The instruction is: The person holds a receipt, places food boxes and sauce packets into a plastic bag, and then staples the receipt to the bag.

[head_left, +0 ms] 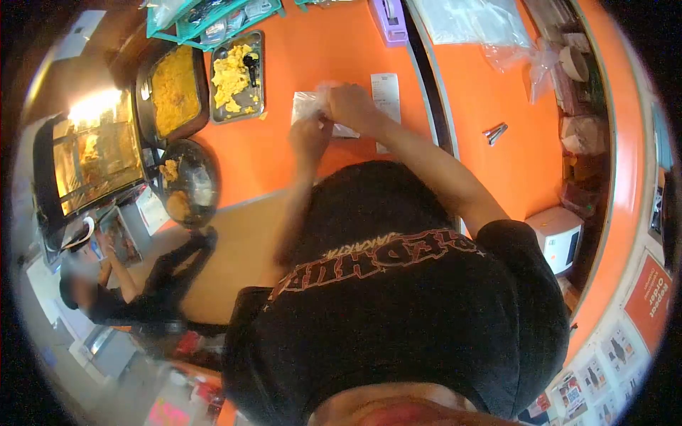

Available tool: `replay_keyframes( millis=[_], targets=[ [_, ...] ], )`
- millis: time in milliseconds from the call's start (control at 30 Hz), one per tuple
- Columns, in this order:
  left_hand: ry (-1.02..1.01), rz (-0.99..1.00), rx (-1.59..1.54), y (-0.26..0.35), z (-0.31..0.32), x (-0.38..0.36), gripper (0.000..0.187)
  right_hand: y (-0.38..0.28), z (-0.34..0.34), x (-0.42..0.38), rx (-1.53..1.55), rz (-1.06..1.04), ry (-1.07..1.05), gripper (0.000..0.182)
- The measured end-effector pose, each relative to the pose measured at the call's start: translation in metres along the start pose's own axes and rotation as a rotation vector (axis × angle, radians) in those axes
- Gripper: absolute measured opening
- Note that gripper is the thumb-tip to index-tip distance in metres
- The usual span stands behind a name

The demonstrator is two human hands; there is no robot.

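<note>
On the orange counter, both of my hands work at a thin clear plastic bag with something whitish and flat in or under it. My right hand is closed on the upper part of the plastic, its fingers bunched together. Just below and to the left, my left hand is closed at the bag's near side, fingertips close to the right hand's. What exactly lies between the fingertips is partly hidden. A printed paper slip lies flat to the right, partly beneath my right forearm.
Left of my hands sit a metal tray of yellow food, a deep orange-yellow pan and a dark round pan. A purple tape dispenser, teal basket and metal tongs surround the workspace. Another person stands lower left.
</note>
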State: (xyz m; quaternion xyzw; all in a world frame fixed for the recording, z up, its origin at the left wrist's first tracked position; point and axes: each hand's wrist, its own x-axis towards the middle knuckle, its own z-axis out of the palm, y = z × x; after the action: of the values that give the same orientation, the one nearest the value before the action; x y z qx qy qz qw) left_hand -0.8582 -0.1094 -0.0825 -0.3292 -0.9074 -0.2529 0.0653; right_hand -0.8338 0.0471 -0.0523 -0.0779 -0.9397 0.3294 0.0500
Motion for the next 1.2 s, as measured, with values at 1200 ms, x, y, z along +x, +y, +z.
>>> replay_keyframes(
  millis=[1200],
  targets=[
    [-0.181,-0.428,-0.711,-0.027,-0.018,0.020,0.017,0.018,0.022,-0.021,0.433,-0.035,0.062,0.025]
  ],
)
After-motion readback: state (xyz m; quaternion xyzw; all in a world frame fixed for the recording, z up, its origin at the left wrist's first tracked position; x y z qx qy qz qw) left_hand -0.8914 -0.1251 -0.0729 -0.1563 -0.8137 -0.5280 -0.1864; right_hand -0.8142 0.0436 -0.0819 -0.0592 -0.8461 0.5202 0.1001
